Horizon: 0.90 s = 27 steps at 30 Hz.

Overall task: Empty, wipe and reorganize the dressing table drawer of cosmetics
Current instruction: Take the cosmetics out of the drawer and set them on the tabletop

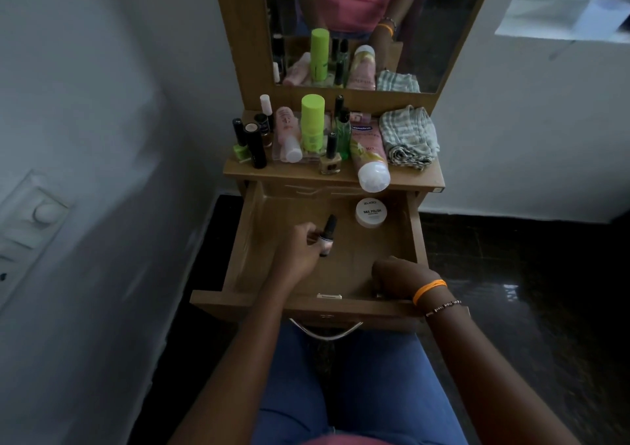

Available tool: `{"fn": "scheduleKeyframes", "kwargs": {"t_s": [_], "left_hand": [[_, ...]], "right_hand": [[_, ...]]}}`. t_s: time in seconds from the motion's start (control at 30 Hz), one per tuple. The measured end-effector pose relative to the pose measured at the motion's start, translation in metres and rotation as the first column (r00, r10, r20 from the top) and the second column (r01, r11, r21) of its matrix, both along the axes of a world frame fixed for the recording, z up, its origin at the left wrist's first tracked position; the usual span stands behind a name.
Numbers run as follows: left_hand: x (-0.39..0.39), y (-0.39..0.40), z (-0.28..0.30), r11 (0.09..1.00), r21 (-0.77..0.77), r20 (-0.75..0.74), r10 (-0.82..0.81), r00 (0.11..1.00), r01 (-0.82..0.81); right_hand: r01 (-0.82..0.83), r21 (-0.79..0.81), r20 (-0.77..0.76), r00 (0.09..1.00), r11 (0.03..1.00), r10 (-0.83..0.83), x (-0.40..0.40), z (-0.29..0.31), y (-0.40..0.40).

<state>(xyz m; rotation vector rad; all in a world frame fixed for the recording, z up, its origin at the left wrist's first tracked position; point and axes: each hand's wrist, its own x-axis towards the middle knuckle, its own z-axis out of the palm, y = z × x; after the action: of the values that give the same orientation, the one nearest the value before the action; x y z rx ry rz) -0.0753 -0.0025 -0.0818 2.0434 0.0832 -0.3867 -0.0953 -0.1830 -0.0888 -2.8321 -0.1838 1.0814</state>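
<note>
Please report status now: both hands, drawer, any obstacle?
Left hand holds nail polish bottle over open drawer. Right hand curled at drawer's front right corner, grip unclear. White jar in drawer. No obstacle.

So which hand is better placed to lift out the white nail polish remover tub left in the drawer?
Probably the right hand: it holds nothing I can see and sits in the drawer on the tub's side. The left hand already grips a nail polish bottle.

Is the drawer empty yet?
Not yet. The drawer is pulled open, a white nail polish tub sits at its back right, and the left hand holds a small bottle over it.
</note>
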Motion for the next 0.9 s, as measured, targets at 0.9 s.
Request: {"fn": "scheduleKeyframes", "kwargs": {"t_s": [0.9], "left_hand": [[-0.004, 0.026, 0.053, 0.932, -0.246, 0.212, 0.32, 0.923, -0.267]], "right_hand": [[0.058, 0.913, 0.02, 0.982, 0.404, -0.187, 0.029, 0.114, 0.036]]}}
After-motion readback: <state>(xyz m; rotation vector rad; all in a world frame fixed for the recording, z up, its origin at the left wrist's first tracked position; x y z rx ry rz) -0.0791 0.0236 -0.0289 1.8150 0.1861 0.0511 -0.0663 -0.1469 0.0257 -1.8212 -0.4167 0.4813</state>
